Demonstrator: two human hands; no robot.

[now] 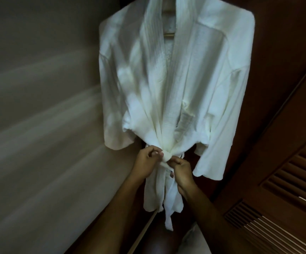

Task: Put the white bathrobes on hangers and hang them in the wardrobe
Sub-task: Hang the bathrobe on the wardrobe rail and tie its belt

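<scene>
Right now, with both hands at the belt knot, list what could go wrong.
1. The bathrobe hangs from a wooden hanger that is mostly hidden; a hard tug on the belt knot might drag a shoulder off it.
2. The left hand and right hand pinch the belt right at the knot; if the fingers slip, it may loosen and the front fall open.
3. The belt tail hangs low and could snag on the louvered door.
</scene>
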